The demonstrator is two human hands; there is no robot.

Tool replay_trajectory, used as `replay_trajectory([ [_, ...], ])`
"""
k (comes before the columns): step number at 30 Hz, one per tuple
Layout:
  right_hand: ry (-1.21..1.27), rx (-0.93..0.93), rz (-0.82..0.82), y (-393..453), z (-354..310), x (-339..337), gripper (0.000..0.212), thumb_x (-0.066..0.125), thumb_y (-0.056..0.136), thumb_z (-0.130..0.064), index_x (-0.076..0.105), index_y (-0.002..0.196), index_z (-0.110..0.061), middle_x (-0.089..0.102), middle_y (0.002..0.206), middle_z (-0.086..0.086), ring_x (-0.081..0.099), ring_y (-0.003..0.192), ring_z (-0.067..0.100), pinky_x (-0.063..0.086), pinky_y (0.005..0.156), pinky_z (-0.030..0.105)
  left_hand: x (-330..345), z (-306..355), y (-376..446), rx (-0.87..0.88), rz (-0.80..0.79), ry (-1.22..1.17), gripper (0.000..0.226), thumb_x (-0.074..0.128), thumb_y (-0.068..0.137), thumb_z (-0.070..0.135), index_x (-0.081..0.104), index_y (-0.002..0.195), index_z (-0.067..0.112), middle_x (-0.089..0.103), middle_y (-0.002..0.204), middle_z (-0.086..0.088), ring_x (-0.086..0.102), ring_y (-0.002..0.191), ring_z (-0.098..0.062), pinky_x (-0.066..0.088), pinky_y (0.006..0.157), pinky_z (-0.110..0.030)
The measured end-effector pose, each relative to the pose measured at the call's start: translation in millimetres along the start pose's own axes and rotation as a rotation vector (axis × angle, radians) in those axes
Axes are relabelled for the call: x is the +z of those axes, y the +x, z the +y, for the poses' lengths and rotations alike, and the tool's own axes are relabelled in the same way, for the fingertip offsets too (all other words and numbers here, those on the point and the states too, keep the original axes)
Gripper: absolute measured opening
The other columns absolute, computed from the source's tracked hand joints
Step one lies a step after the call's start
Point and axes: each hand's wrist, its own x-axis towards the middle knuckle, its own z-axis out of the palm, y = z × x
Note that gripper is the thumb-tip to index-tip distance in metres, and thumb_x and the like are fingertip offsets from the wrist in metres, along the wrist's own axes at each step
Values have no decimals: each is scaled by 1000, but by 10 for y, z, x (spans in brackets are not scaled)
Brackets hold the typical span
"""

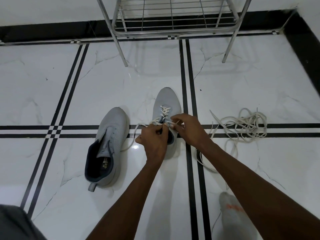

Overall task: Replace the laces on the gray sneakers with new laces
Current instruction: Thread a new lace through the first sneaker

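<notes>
Floor (pixel 43 94) is glossy white marble-look tile with paired black inlay stripes crossing it, black skirting along the white wall at top and right; a chrome wire rack (pixel 173 19) stands at the back, upper part cut off by the frame. Two gray sneakers on the floor, toes pointing away: the left sneaker (pixel 110 135) has bare eyelets, the right sneaker (pixel 167 101) carries a white lace (pixel 165 110) crossed through its front eyelets only. Left hand (pixel 153 141) has fingers curled, pinching the lace at the tongue; right hand (pixel 187 126) pinches the lace's other end between fingertips. Both hands cover the rear eyelets and heel, so how far the lacing goes is probably unreadable. Loose pile of pale laces (pixel 245 125) lies right of that shoe. A socked foot (pixel 232 215) and dark fabric at bottom left are cut off
</notes>
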Motion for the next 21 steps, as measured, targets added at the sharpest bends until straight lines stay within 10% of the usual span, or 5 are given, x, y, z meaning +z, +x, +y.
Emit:
replay_trajectory([
  [9, -250, 261, -3, -17, 221, -68, 19, 60, 88, -9, 77, 80, -6, 73, 80, 11, 67, 75, 28, 55, 72, 35, -14, -4, -24, 6, -33, 47, 32, 60, 90, 42, 79, 81, 19, 62, 70, 9, 60, 81, -20, 49, 82, -58],
  [15, 1, 158, -6, -6, 99, -92, 40, 67, 92, -23, 62, 129, -10, 66, 111, 4, 62, 98, 17, 50, 92, 32, -124, 121, -82, 126, 50, 24, 25, 72, 94, 32, 72, 77, 14, 62, 76, 4, 56, 74, -9, 49, 71, -29],
  [21, -38, 134, -20, 8, 62, -40, 28, 63, 91, -40, 69, 83, -14, 66, 85, 3, 62, 80, 19, 53, 75, 40, -190, -131, 315, 129, -137, 84, 21, 64, 97, 19, 66, 118, 14, 60, 118, -1, 58, 101, -14, 46, 76, -15],
])
